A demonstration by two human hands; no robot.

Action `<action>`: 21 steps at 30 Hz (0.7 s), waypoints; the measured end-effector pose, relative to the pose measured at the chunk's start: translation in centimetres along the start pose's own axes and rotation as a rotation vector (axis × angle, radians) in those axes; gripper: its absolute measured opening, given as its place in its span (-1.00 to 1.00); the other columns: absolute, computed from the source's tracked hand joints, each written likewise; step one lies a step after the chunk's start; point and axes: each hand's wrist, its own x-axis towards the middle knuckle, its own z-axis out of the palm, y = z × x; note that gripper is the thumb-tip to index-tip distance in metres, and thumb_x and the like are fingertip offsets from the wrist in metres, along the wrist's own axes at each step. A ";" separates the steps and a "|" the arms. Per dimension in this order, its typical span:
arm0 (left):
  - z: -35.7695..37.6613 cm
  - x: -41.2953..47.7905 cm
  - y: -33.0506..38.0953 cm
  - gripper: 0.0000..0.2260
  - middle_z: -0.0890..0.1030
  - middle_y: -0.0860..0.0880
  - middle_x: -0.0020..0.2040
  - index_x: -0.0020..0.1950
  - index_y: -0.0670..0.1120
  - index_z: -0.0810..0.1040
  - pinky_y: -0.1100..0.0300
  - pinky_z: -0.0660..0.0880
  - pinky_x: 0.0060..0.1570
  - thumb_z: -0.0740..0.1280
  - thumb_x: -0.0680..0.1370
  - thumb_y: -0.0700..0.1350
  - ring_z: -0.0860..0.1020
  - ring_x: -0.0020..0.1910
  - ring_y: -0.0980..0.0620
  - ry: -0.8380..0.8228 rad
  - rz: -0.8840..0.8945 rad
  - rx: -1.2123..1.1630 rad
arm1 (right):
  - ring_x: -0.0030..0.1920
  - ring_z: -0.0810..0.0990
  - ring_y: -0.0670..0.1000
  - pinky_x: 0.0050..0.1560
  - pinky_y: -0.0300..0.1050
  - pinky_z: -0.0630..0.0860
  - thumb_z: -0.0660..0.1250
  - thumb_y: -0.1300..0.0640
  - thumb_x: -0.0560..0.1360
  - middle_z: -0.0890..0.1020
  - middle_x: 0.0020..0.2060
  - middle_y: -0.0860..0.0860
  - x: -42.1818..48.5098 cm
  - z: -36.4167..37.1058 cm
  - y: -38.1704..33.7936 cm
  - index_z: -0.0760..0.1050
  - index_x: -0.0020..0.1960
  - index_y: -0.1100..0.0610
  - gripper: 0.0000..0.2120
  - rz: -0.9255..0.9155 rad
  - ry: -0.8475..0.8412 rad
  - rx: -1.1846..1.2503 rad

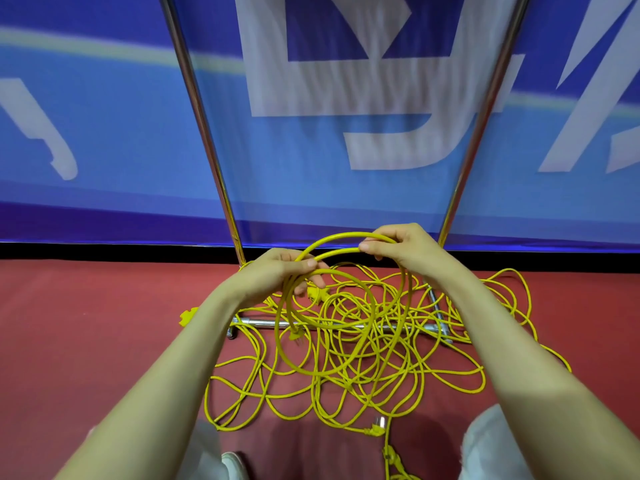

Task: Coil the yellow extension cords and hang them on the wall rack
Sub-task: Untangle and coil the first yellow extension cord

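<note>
A tangle of yellow extension cords (367, 386) lies spread on the red floor in front of me. My left hand (277, 271) grips a few hanging loops of yellow cord (287, 341), with a plug end (296, 336) dangling inside them. My right hand (398, 247) pinches the same cord a little higher and to the right, where it arches between the two hands. The metal rack (204, 133) stands right behind, its two chrome uprights rising from a base bar (256, 322) on the floor under the cords.
A blue banner wall (104, 133) with large white letters stands behind the rack. Another yellow plug (375, 429) lies near my knees, and one more (188, 315) at the left of the base bar. My trouser legs (485, 445) and a shoe (233, 462) show at the bottom.
</note>
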 end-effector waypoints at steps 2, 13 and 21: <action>-0.1 0.0 -0.1 -0.81 0.67 -0.04 -0.20 0.09 -0.20 0.59 0.31 0.37 -0.42 0.20 0.62 -0.18 0.40 -0.46 0.13 0.004 0.009 -0.002 | -0.44 0.39 -0.23 -0.41 -0.43 0.25 0.42 0.06 0.47 0.51 -0.41 -0.05 0.0 0.0 -0.1 0.60 -0.21 0.09 -0.87 -0.014 0.003 -0.015; 0.2 0.3 -0.3 -0.81 0.56 -0.22 -0.16 0.04 -0.26 0.56 0.28 0.41 -0.42 0.22 0.62 -0.17 0.37 -0.47 0.11 0.012 0.013 -0.011 | -0.39 0.42 -0.23 -0.31 -0.36 0.30 0.40 0.04 0.48 0.52 -0.45 -0.13 0.6 1.6 0.1 0.56 -0.30 -0.02 -0.82 -0.053 0.018 -0.007; -0.7 -0.1 0.2 -0.75 0.40 -0.06 -0.43 -0.13 -0.17 0.63 0.22 0.30 -0.40 0.32 0.54 0.00 0.36 -0.46 0.10 0.071 0.051 0.056 | -0.24 0.38 -0.09 -0.17 -0.18 0.27 0.30 0.13 0.55 0.49 -0.33 -0.02 0.7 1.0 0.5 0.52 -0.22 0.11 -0.83 -0.001 0.097 0.115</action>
